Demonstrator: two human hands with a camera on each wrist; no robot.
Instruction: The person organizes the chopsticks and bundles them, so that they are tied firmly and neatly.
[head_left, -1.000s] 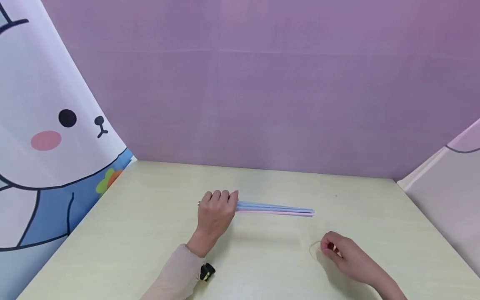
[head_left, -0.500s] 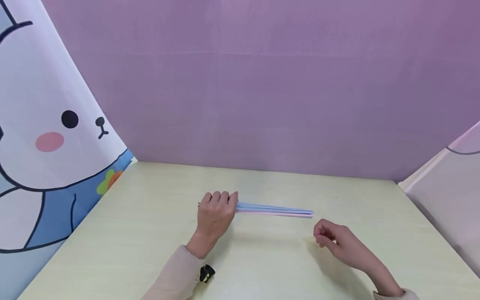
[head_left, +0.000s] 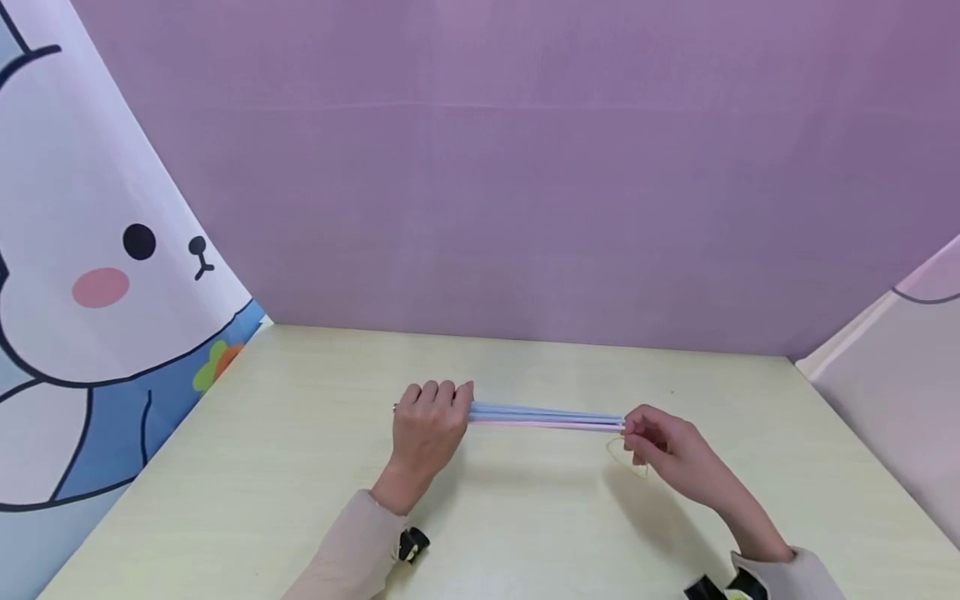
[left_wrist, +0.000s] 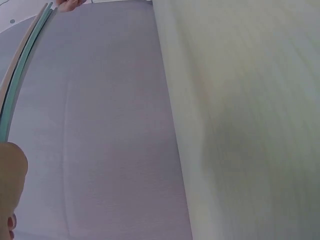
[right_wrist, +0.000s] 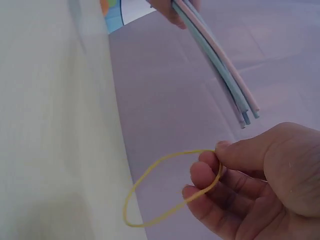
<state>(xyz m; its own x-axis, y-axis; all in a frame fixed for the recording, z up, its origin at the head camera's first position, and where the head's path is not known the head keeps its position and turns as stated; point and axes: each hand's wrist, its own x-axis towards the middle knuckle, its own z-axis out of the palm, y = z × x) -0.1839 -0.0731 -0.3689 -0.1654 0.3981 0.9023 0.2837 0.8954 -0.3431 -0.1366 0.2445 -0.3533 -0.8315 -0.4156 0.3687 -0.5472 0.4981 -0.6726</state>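
Observation:
My left hand (head_left: pixel 431 425) grips a bundle of blue and pink chopsticks (head_left: pixel 547 417) in its fist, holding them roughly level above the table. A short bit of the bundle pokes out on the fist's left side. At the bundle's right end is my right hand (head_left: pixel 667 450), its thumb and fingertips pinching a yellow rubber band (right_wrist: pixel 134 226). The band hangs as a loose loop, its near part lying across the fingers. In the right wrist view the chopstick tips (right_wrist: pixel 246 119) stand just beyond the thumb, outside the loop.
A pale wooden table (head_left: pixel 525 533) lies beneath both hands. Behind it stands a purple cloth backdrop (head_left: pixel 480 183), with a cartoon-printed cloth (head_left: pixel 97 333) at the left and a pale panel (head_left: pixel 900 392) at the right. Black devices (head_left: pixel 413 544) sit by both wrists.
My right hand has moved up and left with the rubber band, from below right of the chopsticks to their right tips. The left hand and the bundle have stayed nearly still.

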